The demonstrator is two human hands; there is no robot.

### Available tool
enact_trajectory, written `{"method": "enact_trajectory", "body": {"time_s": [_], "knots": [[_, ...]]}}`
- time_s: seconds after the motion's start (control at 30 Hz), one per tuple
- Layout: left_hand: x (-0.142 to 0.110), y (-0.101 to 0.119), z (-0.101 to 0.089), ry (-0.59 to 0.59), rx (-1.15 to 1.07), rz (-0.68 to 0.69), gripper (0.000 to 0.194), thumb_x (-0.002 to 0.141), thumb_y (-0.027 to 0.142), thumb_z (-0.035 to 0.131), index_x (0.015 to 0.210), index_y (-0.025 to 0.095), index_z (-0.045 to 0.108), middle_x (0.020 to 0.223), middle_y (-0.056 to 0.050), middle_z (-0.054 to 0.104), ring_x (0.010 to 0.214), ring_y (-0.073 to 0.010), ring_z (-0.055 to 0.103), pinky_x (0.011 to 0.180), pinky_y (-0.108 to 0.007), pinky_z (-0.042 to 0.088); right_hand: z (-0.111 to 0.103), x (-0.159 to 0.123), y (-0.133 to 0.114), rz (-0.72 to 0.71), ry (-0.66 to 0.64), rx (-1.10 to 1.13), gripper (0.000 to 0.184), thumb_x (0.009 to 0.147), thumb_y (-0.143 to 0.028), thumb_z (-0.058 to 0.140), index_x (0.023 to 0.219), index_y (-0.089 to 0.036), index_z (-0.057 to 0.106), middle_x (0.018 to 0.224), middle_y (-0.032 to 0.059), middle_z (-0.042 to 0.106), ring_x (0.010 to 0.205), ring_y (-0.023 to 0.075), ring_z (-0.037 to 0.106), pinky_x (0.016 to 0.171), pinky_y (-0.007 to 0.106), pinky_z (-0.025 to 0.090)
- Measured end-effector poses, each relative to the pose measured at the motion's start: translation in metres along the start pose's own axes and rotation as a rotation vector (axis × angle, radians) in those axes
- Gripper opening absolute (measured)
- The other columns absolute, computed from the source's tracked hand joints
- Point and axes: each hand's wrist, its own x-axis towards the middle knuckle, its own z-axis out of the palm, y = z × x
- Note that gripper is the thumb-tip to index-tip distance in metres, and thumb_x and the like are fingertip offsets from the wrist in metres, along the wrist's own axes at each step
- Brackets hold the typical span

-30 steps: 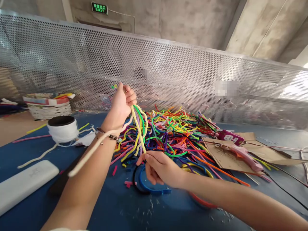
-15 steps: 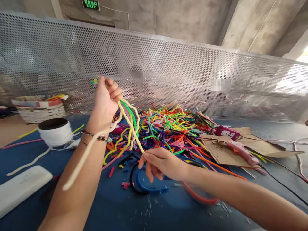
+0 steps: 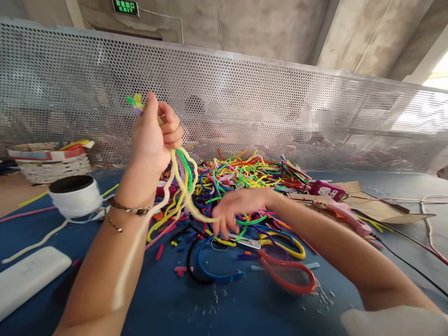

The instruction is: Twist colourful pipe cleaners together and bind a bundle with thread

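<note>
My left hand [image 3: 156, 130] is raised, its fingers wrapped round a bundle of pipe cleaners [image 3: 184, 175]. Green, yellow and purple tips [image 3: 136, 102] stick out above the fist. Below it hang cream, yellow, green and purple strands, some wavy. One cream strand lies along my left forearm. Another curves across to my right hand [image 3: 233, 211], whose fingers point down and are smeared by motion. Whether they grip this strand I cannot tell. Under that hand lie scissors [image 3: 285, 275] with red and yellow handles, and a blue headband-like curve [image 3: 210, 270].
A large heap of coloured pipe cleaners [image 3: 245, 172] lies ahead, before a perforated metal screen [image 3: 224, 102]. To the right are a pink glue gun [image 3: 350, 217], cardboard [image 3: 385, 207] and cables. On the left stand a white-wrapped roll [image 3: 75, 198], a woven basket [image 3: 49, 163] and a white slab-like object [image 3: 35, 277].
My left hand has risen slightly. My right hand has moved up and right, its fingers turning downward, uncovering the scissors. The cream strand beside it went from straight to curved.
</note>
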Motion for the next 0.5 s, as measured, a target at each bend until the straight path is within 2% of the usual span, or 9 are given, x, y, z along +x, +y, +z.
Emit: {"method": "enact_trajectory", "body": {"time_s": [0.03, 0.07, 0.1, 0.13, 0.2, 0.23, 0.3, 0.4, 0.5], "knots": [[-0.001, 0.001, 0.0, -0.013, 0.011, 0.001, 0.05, 0.09, 0.036, 0.023, 0.046, 0.016, 0.033, 0.038, 0.006, 0.011, 0.03, -0.0044, 0.007, 0.031, -0.019, 0.006, -0.023, -0.008, 0.001, 0.001, 0.134, -0.036, 0.032, 0.087, -0.028, 0.034, 0.087, -0.01, 0.06, 0.074, 0.0038, 0.065, 0.058, 0.0074, 0.058, 0.059, 0.02, 0.045], [-0.001, 0.001, -0.001, -0.024, 0.019, 0.0, 0.05, 0.091, 0.035, 0.021, 0.046, 0.016, 0.034, 0.038, 0.006, 0.011, 0.03, -0.0044, 0.008, 0.031, -0.019, 0.006, -0.044, -0.015, 0.005, 0.089, 0.528, -0.179, 0.036, 0.089, -0.031, 0.029, 0.089, -0.012, 0.06, 0.076, 0.0028, 0.065, 0.061, 0.0068, 0.058, 0.059, 0.018, 0.045], [-0.001, 0.0, -0.001, -0.038, 0.022, -0.004, 0.05, 0.091, 0.034, 0.021, 0.046, 0.016, 0.034, 0.038, 0.006, 0.011, 0.03, -0.0042, 0.008, 0.031, -0.019, 0.006, -0.063, -0.021, 0.012, 0.288, 0.924, -0.34, 0.038, 0.09, -0.033, 0.027, 0.09, -0.015, 0.06, 0.081, 0.0014, 0.066, 0.068, 0.0065, 0.059, 0.063, 0.017, 0.044], [-0.001, 0.0, -0.001, -0.055, 0.023, -0.011, 0.049, 0.091, 0.035, 0.023, 0.047, 0.016, 0.034, 0.039, 0.006, 0.012, 0.03, -0.0039, 0.009, 0.031, -0.019, 0.006, -0.078, -0.024, 0.021, 0.4, 1.079, -0.399, 0.037, 0.09, -0.03, 0.026, 0.096, -0.014, 0.059, 0.091, 0.0038, 0.064, 0.078, 0.0087, 0.059, 0.068, 0.019, 0.044], [-0.001, -0.002, -0.002, -0.087, 0.019, -0.022, 0.047, 0.089, 0.037, 0.028, 0.047, 0.016, 0.035, 0.039, 0.007, 0.013, 0.03, -0.0031, 0.01, 0.031, -0.018, 0.006, -0.095, -0.026, 0.043, 0.57, 1.177, -0.446, 0.029, 0.088, -0.029, 0.036, 0.094, -0.011, 0.059, 0.098, 0.0069, 0.061, 0.088, 0.0144, 0.057, 0.073, 0.024, 0.045], [0.0, -0.002, -0.002, -0.096, 0.02, -0.026, 0.047, 0.089, 0.038, 0.03, 0.048, 0.016, 0.036, 0.039, 0.008, 0.013, 0.03, -0.0028, 0.01, 0.031, -0.017, 0.007, -0.098, -0.025, 0.054, 0.656, 1.199, -0.457, 0.025, 0.085, -0.029, 0.043, 0.096, -0.012, 0.058, 0.101, 0.0073, 0.059, 0.089, 0.0155, 0.056, 0.076, 0.029, 0.045], [0.0, -0.003, -0.003, -0.093, 0.034, -0.026, 0.046, 0.088, 0.039, 0.032, 0.048, 0.016, 0.035, 0.039, 0.008, 0.014, 0.03, -0.0025, 0.01, 0.032, -0.017, 0.007, -0.098, -0.02, 0.073, 0.807, 1.226, -0.465, 0.028, 0.083, -0.031, 0.048, 0.106, -0.014, 0.052, 0.108, 0.0071, 0.054, 0.092, 0.0164, 0.054, 0.078, 0.037, 0.046], [0.001, -0.003, -0.004, -0.076, 0.06, -0.035, 0.046, 0.088, 0.038, 0.033, 0.048, 0.016, 0.035, 0.038, 0.008, 0.015, 0.03, -0.0022, 0.011, 0.032, -0.017, 0.007, -0.097, -0.012, 0.089, 0.933, 1.248, -0.473, 0.031, 0.083, -0.031, 0.048, 0.11, -0.015, 0.05, 0.111, 0.0079, 0.052, 0.094, 0.0173, 0.054, 0.079, 0.038, 0.046], [0.002, -0.003, -0.004, -0.072, 0.073, -0.056, 0.046, 0.089, 0.036, 0.03, 0.049, 0.016, 0.035, 0.038, 0.008, 0.013, 0.03, -0.0023, 0.011, 0.032, -0.017, 0.007, -0.102, -0.011, 0.093, 0.995, 1.247, -0.478, 0.032, 0.084, -0.031, 0.047, 0.111, -0.015, 0.049, 0.111, 0.008, 0.052, 0.094, 0.0172, 0.054, 0.079, 0.038, 0.046]]}}
